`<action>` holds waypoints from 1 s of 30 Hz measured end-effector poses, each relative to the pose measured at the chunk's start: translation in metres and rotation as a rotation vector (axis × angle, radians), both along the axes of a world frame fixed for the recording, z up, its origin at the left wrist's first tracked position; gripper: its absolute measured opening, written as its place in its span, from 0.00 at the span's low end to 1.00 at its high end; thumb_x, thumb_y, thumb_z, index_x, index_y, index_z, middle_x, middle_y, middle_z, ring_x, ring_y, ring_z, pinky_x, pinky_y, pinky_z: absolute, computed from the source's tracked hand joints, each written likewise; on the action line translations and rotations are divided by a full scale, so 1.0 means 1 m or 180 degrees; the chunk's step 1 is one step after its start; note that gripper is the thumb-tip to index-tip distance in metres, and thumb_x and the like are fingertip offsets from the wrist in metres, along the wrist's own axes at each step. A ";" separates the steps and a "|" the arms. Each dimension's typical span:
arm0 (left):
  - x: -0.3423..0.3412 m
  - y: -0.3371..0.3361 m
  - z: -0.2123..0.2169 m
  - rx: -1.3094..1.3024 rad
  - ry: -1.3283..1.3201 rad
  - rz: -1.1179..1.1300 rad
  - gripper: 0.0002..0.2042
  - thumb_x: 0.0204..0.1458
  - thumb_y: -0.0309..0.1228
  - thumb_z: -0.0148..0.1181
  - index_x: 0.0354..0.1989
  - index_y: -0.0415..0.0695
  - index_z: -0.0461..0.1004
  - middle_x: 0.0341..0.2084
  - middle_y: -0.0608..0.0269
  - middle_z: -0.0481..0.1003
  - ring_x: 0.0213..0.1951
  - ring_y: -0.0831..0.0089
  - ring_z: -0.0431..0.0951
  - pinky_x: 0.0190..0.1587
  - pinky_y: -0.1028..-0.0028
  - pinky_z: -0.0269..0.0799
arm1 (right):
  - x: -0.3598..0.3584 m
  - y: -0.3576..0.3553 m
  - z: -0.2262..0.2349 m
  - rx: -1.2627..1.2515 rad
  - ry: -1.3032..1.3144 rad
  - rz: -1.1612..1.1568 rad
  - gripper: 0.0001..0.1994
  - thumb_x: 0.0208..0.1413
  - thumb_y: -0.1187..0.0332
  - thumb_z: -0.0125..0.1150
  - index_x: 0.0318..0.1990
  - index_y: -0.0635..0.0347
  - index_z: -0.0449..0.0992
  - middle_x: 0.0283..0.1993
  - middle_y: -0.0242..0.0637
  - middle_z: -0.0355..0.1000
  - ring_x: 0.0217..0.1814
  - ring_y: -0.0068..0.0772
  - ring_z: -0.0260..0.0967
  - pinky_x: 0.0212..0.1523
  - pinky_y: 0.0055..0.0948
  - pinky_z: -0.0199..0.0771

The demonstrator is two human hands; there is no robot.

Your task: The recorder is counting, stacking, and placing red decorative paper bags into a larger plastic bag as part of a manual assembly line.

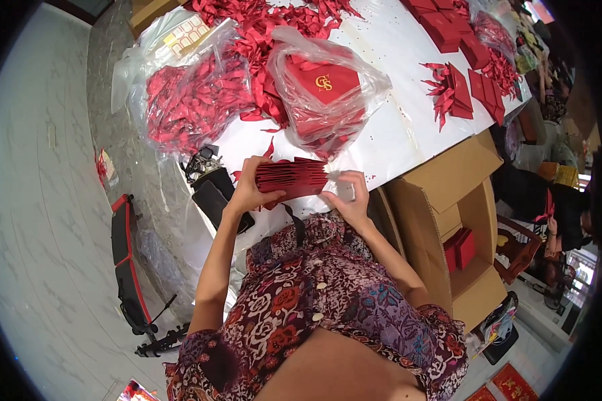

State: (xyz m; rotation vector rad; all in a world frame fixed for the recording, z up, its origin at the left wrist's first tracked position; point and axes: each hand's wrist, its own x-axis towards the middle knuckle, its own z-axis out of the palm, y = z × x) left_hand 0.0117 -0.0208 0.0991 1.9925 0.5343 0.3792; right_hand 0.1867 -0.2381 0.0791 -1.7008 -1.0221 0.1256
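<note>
Red envelope stack (291,179) (between both hands)

A short-sleeved blouse is worn, printed all over with a dense floral pattern in dark maroon, red, white and purple, with touches of blue near the right shoulder. A row of small pale buttons is seen running down the middle of the front. The sleeves are ended at the upper arms, so both forearms are left bare, and no rings, watch or bracelets can be made out on the left hand (247,190) or the right hand (350,200).
</note>
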 end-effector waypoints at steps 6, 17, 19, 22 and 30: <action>-0.003 -0.003 0.005 0.0131 -0.0045 0.0036 0.33 0.29 0.32 0.77 0.47 0.44 0.67 0.41 0.60 0.69 0.48 0.60 0.66 0.53 0.66 0.64 | -0.012 0.007 0.006 -0.0039 -0.0012 -0.0019 0.20 0.36 0.71 0.77 0.37 0.62 0.72 0.39 0.40 0.69 0.43 0.39 0.68 0.44 0.32 0.69; -0.007 -0.013 0.015 0.0325 0.0099 0.0119 0.32 0.27 0.33 0.77 0.45 0.45 0.69 0.40 0.60 0.69 0.46 0.59 0.66 0.51 0.64 0.64 | -0.016 0.007 0.005 -0.0067 -0.0083 0.0113 0.15 0.40 0.72 0.74 0.33 0.60 0.72 0.36 0.38 0.70 0.42 0.39 0.67 0.42 0.33 0.68; -0.008 -0.014 0.016 0.0323 0.0077 0.0147 0.31 0.27 0.33 0.77 0.45 0.45 0.69 0.40 0.60 0.70 0.46 0.59 0.66 0.51 0.64 0.64 | -0.017 0.009 0.008 0.0002 -0.0077 0.0036 0.16 0.41 0.72 0.73 0.35 0.61 0.72 0.37 0.39 0.70 0.42 0.39 0.67 0.42 0.33 0.68; -0.008 -0.013 0.014 0.0377 0.0005 0.0130 0.31 0.27 0.33 0.77 0.45 0.45 0.69 0.39 0.61 0.70 0.45 0.59 0.66 0.50 0.64 0.64 | -0.018 0.011 0.005 -0.0011 0.0032 0.0016 0.17 0.40 0.71 0.74 0.37 0.61 0.71 0.38 0.40 0.69 0.42 0.40 0.67 0.42 0.33 0.68; -0.007 -0.009 0.009 0.0396 -0.0028 0.0056 0.31 0.27 0.33 0.76 0.44 0.44 0.69 0.38 0.61 0.70 0.44 0.60 0.66 0.48 0.65 0.64 | -0.014 0.015 0.003 -0.0052 0.0072 0.0117 0.18 0.39 0.71 0.74 0.37 0.62 0.72 0.38 0.40 0.69 0.43 0.40 0.67 0.43 0.34 0.68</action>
